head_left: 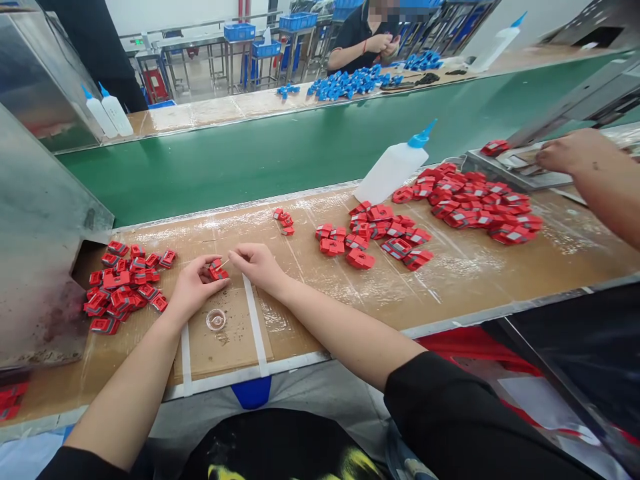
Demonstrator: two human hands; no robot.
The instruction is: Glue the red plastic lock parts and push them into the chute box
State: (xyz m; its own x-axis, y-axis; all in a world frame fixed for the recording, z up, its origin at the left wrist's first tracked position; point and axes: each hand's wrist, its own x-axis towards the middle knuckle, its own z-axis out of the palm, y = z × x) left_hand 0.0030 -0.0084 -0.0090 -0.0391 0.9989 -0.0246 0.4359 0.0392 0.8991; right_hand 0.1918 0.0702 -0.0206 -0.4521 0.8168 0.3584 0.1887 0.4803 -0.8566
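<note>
Presently, the left hand has its fingers around a small red part over the bench; the right hand pinches a thin stick pointed at it. Nearer the body sits a clear cup; leftward, a red heap; rightward, a white bottle beside more red pieces.

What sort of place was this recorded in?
Probably a factory assembly line: what looks like a green conveyor belt runs past the bench, small red parts lie heaped on it, and a co-worker is behind blue parts opposite.
</note>
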